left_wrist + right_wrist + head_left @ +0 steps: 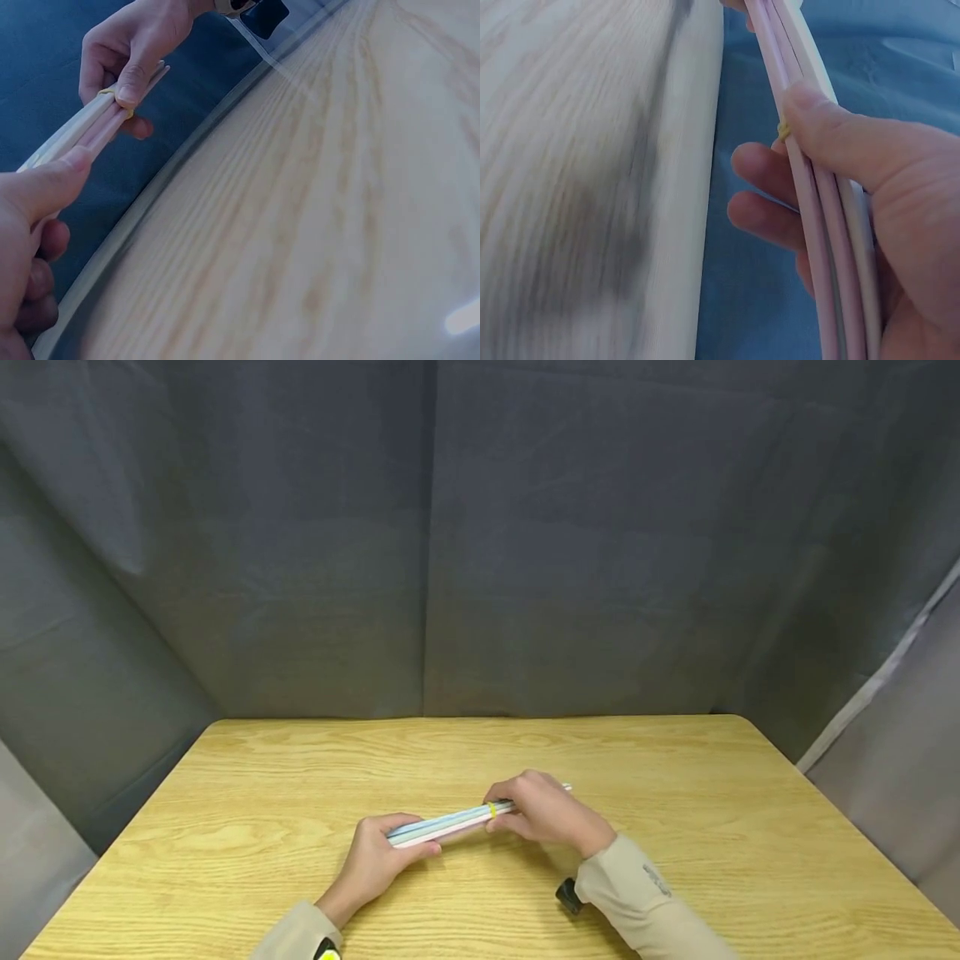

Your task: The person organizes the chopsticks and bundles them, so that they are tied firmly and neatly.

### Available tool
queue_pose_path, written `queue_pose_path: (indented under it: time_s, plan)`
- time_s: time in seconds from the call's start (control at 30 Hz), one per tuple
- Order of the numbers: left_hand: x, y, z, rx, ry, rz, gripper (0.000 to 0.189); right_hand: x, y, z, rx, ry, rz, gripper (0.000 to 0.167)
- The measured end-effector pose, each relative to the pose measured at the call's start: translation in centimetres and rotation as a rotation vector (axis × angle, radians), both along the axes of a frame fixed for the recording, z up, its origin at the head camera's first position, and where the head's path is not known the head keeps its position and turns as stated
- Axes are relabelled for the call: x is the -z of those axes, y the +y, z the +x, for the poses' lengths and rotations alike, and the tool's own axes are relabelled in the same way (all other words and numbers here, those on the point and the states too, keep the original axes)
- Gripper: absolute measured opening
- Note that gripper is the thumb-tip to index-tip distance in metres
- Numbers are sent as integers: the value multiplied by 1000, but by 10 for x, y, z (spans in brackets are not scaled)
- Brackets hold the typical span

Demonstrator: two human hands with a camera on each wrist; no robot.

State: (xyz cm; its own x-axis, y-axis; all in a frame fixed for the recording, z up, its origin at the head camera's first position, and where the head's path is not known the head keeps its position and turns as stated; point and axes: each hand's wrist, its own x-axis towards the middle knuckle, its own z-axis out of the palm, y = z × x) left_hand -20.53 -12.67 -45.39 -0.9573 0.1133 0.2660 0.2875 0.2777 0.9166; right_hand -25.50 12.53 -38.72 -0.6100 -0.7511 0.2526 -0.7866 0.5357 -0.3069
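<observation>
A bundle of slender pastel chopsticks [450,823], in blue, green, white and pink, slants over the table, its right end higher in the head view. A yellow rubber band [492,810] is wrapped round it right of the middle. My left hand [377,857] grips the left end between thumb and fingers. At the band, my right hand [542,810] holds the bundle, thumb on the near side. In the right wrist view the thumb [817,124] presses beside the band, and pink chopsticks [832,247] run under the palm. Thin tips [161,71] stick out past the right hand.
The wood-grain table [247,843] spreads under both hands, with rounded far corners. Dark grey curtains [585,543] hang behind it and along the sides. A black wrist device [570,896] juts out below the right sleeve.
</observation>
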Motion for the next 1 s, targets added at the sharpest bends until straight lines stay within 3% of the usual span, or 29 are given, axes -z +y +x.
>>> queue_pose_path:
  time_s: [0.17,0.33,0.63,0.9,1.0]
  plan:
    - [1,2,0,27,-3,-18,31,2,-14,2,-48,-15,35,22]
    - [1,4,-1,11,9,-19,30,2,-19,4,-19,-27,35,22]
    - [0,4,-1,12,23,-45,31,3,-7,5,29,-33,54,43]
    - [0,5,0,12,0,-34,31,-1,5,0,-15,-147,-8,20]
    - [0,4,0,18,4,-33,32,-2,6,0,-30,-149,-35,14]
